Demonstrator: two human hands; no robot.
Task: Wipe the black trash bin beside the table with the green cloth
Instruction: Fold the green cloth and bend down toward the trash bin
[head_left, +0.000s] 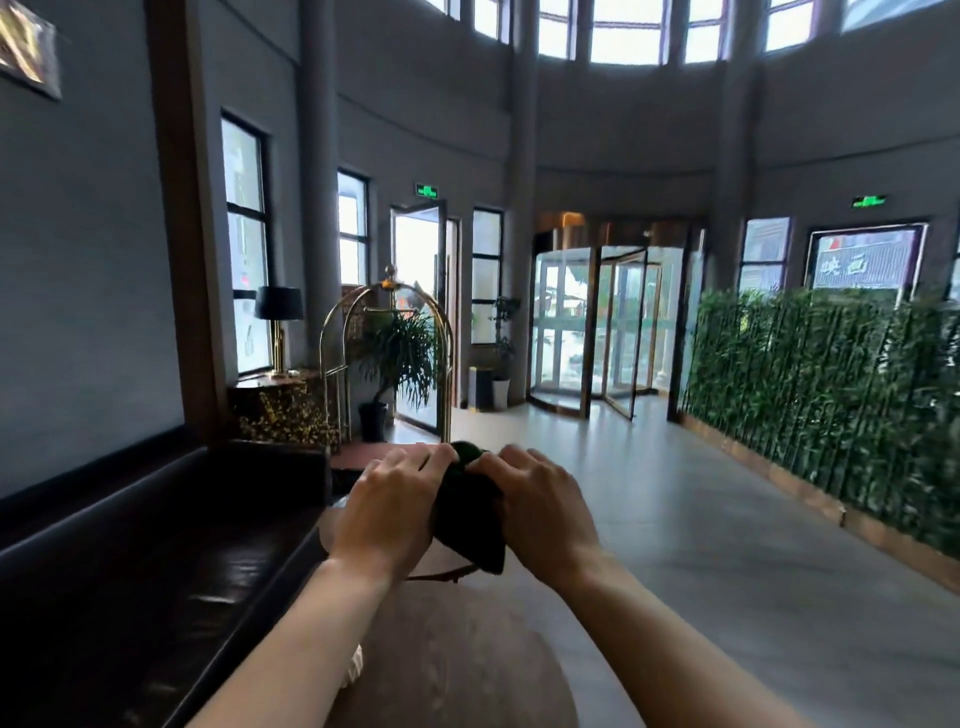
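Both of my hands hold a dark green cloth (470, 512) bunched up in front of me, above a round brown table (457, 654). My left hand (387, 506) grips its left side and my right hand (540, 506) grips its right side; a corner of the cloth hangs down between them. A dark rectangular bin (480, 387) stands far off by a column near the entrance. No bin shows beside the round table; my arms and the table hide the floor there.
A long dark leather bench (130, 561) runs along the left wall. A gold luggage cart (387, 364), a potted plant (400, 358) and a lamp on a side table (278, 332) stand ahead. A green hedge wall (831, 395) lines the right; a revolving door (597, 327) is beyond.
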